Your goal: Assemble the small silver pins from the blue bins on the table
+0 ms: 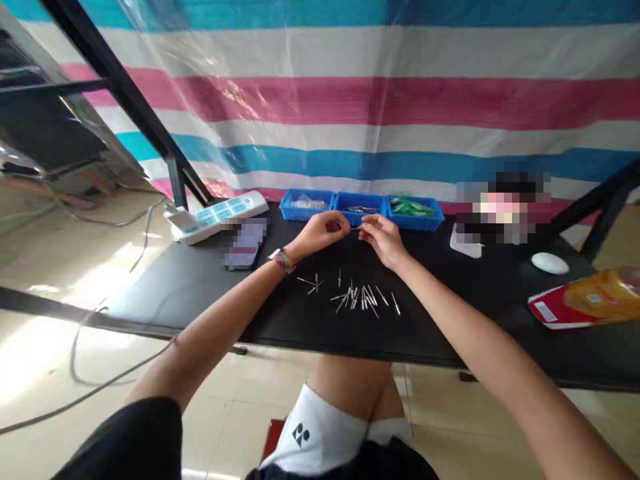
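Both hands meet just in front of the blue bins, fingertips pinched close together. Between them runs a small thin metal piece, apparently a blind rivet (355, 229). My left hand (325, 230), with a beaded bracelet at its wrist, is closed on one end. From the other side, the fingers of my right hand (383, 239) pinch the piece too. Nearer the table's front edge lie several loose blind rivets (363, 298), silver with long thin stems. A smaller group of rivets (315, 284) lies to their left.
Three blue bins stand at the back: a left bin (306, 214) with clear bagged bits, a middle bin (360, 217) with metal pieces, a right bin (415, 225) with green packets. A power strip (220, 217) and phone (247, 243) lie left; a white mouse (550, 263) and red-orange bag (585, 299) right.
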`<state>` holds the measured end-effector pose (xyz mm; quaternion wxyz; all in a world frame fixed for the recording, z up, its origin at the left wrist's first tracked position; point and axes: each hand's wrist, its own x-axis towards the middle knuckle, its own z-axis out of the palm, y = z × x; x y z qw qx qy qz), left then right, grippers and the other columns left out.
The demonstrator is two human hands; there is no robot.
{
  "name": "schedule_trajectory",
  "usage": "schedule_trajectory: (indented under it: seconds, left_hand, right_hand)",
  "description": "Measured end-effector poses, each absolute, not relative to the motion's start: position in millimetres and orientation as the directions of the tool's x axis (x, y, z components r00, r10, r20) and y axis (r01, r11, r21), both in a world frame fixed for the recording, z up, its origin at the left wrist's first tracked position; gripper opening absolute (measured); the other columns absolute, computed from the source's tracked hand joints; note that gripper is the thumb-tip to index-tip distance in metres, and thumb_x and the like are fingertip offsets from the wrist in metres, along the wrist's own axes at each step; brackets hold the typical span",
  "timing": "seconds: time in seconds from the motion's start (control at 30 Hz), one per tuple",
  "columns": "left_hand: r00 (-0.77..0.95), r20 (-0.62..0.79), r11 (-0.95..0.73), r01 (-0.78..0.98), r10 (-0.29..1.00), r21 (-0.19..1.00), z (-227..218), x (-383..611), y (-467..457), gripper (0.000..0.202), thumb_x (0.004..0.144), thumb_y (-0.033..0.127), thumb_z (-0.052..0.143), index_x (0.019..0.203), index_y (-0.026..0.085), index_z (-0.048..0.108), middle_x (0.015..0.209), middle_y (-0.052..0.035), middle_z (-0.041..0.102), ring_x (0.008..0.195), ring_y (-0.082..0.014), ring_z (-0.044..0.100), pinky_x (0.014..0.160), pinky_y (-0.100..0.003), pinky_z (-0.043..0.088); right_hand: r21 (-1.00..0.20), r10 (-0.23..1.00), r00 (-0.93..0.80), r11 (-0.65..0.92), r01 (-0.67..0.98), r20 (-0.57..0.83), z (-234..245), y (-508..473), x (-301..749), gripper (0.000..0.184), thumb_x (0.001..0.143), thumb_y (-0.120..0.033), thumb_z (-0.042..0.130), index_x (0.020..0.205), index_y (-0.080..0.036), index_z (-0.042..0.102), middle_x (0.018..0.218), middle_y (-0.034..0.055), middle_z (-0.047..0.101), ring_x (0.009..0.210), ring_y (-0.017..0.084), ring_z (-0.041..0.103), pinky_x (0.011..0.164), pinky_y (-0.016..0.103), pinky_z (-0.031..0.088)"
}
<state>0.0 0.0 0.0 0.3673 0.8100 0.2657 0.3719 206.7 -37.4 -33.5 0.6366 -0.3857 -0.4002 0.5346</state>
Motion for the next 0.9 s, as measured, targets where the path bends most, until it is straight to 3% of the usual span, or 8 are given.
schedule_trajectory:
  seconds: [0.1,0.3,0.53,0.9]
  left_hand:
    - [0.528,0.415,-0.574,0.177,0.741,0.8,-7,-5,-1,0.016,0.091,0.031,0.07,0.093,0.015,0.073,0.095,-0.0061,0.075,0.08,-0.0144,0.064,0.071,-0.024,0.049]
    - [0.516,0.302,-0.464,0.219,0.802,0.859,-21,-6,4,0.036,0.097,0.049,0.066,0.081,0.017,0.062,0.068,0.0006,0.06,0.058,-0.0115,0.055,0.056,-0.023,0.041]
    - [0.514,0.298,-0.458,0.216,0.805,0.863,-16,-8,0,0.046,0.101,0.054,0.061,0.074,0.018,0.057,0.062,0.0015,0.056,0.055,-0.0098,0.053,0.054,-0.021,0.039]
    - [0.579,0.295,-0.376,0.023,0.761,0.926,-18,-8,1,0.025,0.091,0.039,0.073,0.091,0.016,0.063,0.077,0.0013,0.061,0.06,-0.0093,0.059,0.054,-0.02,0.048]
  right_hand:
    - [-0.943,0.99,0.079,0.136,-0.303,0.117,-34,-40,205,0.045,0.063,-0.045,0.099,0.091,-0.021,0.073,0.079,-0.0019,0.073,0.067,0.013,0.07,0.069,0.028,0.063]
    - [-0.964,0.983,0.014,0.18,-0.196,0.181,-32,-46,205,0.043,0.066,-0.047,0.098,0.087,-0.021,0.072,0.079,-0.0007,0.073,0.071,0.017,0.073,0.073,0.035,0.066]
    - [-0.966,0.972,-0.013,0.232,-0.112,0.235,-35,-47,203,0.045,0.071,-0.056,0.095,0.083,-0.02,0.071,0.077,0.001,0.073,0.069,0.018,0.073,0.07,0.035,0.066]
    - [-0.972,0.972,-0.006,0.236,-0.007,0.236,-39,-44,201,0.055,0.078,-0.073,0.084,0.079,-0.02,0.069,0.077,0.0035,0.074,0.062,0.017,0.07,0.06,0.032,0.063]
